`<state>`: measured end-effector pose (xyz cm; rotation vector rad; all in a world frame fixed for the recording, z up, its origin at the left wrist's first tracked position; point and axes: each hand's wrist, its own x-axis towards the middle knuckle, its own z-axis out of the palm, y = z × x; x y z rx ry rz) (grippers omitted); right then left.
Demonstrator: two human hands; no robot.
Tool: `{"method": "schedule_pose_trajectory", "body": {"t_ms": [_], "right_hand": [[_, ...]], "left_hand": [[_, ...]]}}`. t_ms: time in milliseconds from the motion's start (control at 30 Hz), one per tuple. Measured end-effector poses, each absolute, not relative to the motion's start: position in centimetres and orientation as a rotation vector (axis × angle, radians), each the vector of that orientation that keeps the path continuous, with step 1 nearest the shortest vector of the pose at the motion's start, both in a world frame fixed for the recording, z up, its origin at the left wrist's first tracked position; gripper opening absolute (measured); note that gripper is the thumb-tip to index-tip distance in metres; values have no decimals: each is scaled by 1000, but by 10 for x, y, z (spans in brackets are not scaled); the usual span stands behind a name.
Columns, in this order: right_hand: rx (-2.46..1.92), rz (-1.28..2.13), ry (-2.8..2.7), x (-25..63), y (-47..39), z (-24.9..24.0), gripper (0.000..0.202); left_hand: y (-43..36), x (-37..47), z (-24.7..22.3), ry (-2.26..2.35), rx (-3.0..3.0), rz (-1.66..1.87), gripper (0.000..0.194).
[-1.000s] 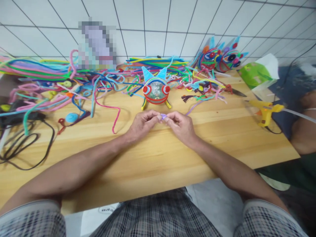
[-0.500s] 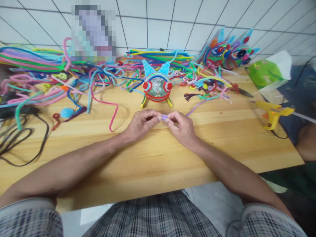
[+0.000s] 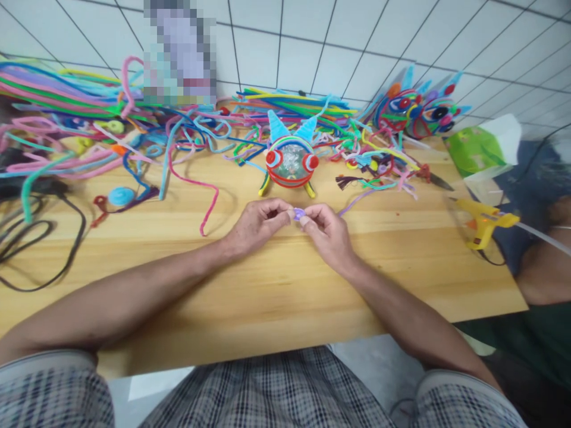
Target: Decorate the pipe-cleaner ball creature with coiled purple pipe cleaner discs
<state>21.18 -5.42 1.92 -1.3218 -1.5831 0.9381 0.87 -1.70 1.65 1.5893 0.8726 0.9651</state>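
Note:
Between my fingertips is a purple pipe cleaner, its end wound into a small flat coil. My left hand pinches the coil from one side, and my right hand pinches it from the other. A loose purple length runs out beyond my right hand toward the pile. Just past my hands stands a round clear figure wrapped in pipe cleaners, with blue pointed ears, red-and-blue coiled eyes and yellow feet. A bent magenta pipe cleaner lies left of it.
Heaps of coloured pipe cleaners line the wall side. Two similar figures stand at the back right, near scissors. A yellow glue gun rests at the right edge, close to another person's arm. Black cable loops at left.
The purple coil has turned to show more of its flat face between my fingers. My hands stay close together, and the whole view has shifted and tilted slightly.

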Motion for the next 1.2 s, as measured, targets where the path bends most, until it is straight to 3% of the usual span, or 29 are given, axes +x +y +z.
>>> {"method": "schedule_pose_trajectory", "body": {"t_ms": [167,833,1200], "right_hand": [[-1276,1065,-1498,210,-52,20,19],[-1354,858,-1582,209,-54,25,16],[-1322,1015,-1483,210,-52,22,17]], "left_hand": [[-17,9,18,897,1488,961,31],[-22,11,21,870,1496,894,29],[-18,12,21,942,1405,917,26]]}}
